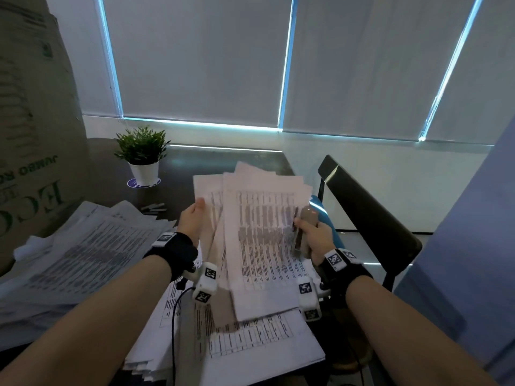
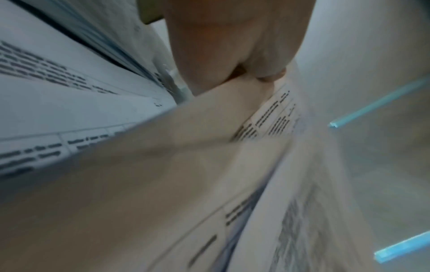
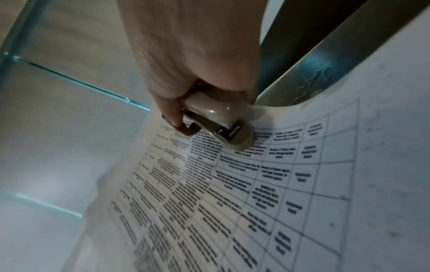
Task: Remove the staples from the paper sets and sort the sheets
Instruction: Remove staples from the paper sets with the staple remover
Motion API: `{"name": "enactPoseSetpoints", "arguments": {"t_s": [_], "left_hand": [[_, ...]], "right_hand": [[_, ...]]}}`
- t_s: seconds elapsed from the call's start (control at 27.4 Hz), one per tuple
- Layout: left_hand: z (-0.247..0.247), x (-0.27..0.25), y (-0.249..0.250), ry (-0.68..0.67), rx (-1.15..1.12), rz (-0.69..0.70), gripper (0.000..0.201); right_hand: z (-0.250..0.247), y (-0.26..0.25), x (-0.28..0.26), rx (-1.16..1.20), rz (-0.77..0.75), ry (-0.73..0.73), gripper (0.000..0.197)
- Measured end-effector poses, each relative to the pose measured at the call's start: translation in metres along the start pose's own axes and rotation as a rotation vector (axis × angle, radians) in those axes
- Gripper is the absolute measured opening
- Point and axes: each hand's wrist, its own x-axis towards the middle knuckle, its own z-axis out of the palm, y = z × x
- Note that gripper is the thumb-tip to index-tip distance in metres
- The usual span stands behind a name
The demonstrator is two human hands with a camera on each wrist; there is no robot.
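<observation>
L hand (image 1: 192, 218) pinched fanned paper set (image 1: 262, 218) at its left edge, raised over counter (image 1: 178, 162) stacks; R hand (image 1: 313, 235) gripped staple remover (image 1: 305, 227) w/ sheets' right edge.

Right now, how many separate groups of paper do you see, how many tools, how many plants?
Paper groups: 3, the held set, the left pile, the near pile
Staple removers: 1, in the right hand
Potted plants: 1
Total: 5
</observation>
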Motion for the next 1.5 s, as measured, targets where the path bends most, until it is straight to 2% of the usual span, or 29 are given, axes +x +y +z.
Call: {"name": "enactPoseSetpoints", "arguments": {"t_s": [0.11, 0.26, 0.37, 0.48, 0.58, 0.66, 0.8, 0.84, 0.95, 1.02, 1.06, 1.13, 1.17, 1.24, 1.32, 1.35, 1.39, 1.46, 1.5], "left_hand": [[-0.013, 0.003, 0.001, -0.020, -0.028, -0.006, 0.046], [-0.014, -0.002, 0.011, -0.115, -0.069, -0.048, 0.041], [-0.004, -0.006, 0.017, -0.185, -0.111, -0.078, 0.042], [0.013, -0.014, 0.021, -0.288, -0.061, -0.068, 0.045], [0.027, -0.023, 0.025, -0.434, 0.126, 0.042, 0.028], [0.023, -0.016, 0.017, -0.393, 0.254, 0.061, 0.034], [0.001, 0.002, 0.009, -0.162, 0.111, -0.017, 0.033], [-0.004, 0.005, 0.012, -0.133, 0.068, -0.031, 0.033], [-0.013, 0.014, 0.025, -0.090, 0.006, -0.024, 0.034], [-0.011, 0.021, 0.031, -0.064, -0.032, -0.018, 0.032], [-0.009, 0.025, 0.034, -0.027, -0.038, -0.019, 0.029], [-0.005, 0.030, 0.037, 0.045, -0.035, 0.019, 0.029], [-0.003, 0.034, 0.037, 0.062, -0.033, 0.041, 0.034], [0.003, 0.036, 0.036, 0.043, -0.001, -0.005, 0.047], [0.007, 0.042, 0.025, 0.010, 0.104, -0.081, 0.061], [0.009, 0.044, 0.017, -0.038, 0.244, -0.104, 0.063], [0.009, 0.044, 0.004, -0.125, 0.453, -0.108, 0.064], [0.013, 0.035, -0.024, -0.341, 1.021, -0.125, 0.061], [0.015, 0.029, -0.038, -0.448, 1.301, -0.135, 0.079]], "right_hand": [[-0.015, 0.000, 0.006, 0.142, 0.017, 0.096, 0.027], [-0.032, -0.006, 0.008, 0.255, 0.051, 0.062, 0.015], [-0.021, -0.007, 0.008, 0.143, 0.014, 0.047, 0.015], [0.002, -0.006, 0.009, -0.031, -0.032, 0.079, 0.015], [0.024, -0.013, 0.007, -0.089, -0.070, -0.004, 0.017], [0.034, -0.019, 0.005, -0.063, -0.063, -0.095, 0.020], [0.031, -0.025, 0.014, 0.017, 0.022, -0.130, 0.026], [0.026, -0.027, 0.015, 0.038, 0.061, -0.186, 0.027], [0.008, -0.027, 0.017, -0.037, 0.185, -0.484, 0.041], [0.003, -0.026, 0.013, -0.124, 0.236, -0.671, 0.037], [0.003, -0.023, 0.013, -0.134, 0.253, -0.714, 0.033], [0.011, -0.018, 0.015, -0.165, 0.231, -0.699, 0.032], [0.015, -0.015, 0.019, -0.159, 0.203, -0.649, 0.035], [0.023, -0.010, 0.030, -0.100, 0.153, -0.506, 0.040], [0.032, -0.011, 0.041, -0.052, 0.123, -0.393, 0.030], [0.037, -0.012, 0.047, -0.019, 0.126, -0.365, 0.026], [0.041, -0.015, 0.053, 0.005, 0.131, -0.331, 0.026], [0.050, -0.018, 0.072, 0.022, 0.139, -0.230, 0.025], [0.052, -0.017, 0.083, -0.005, 0.141, -0.182, 0.026]]}}
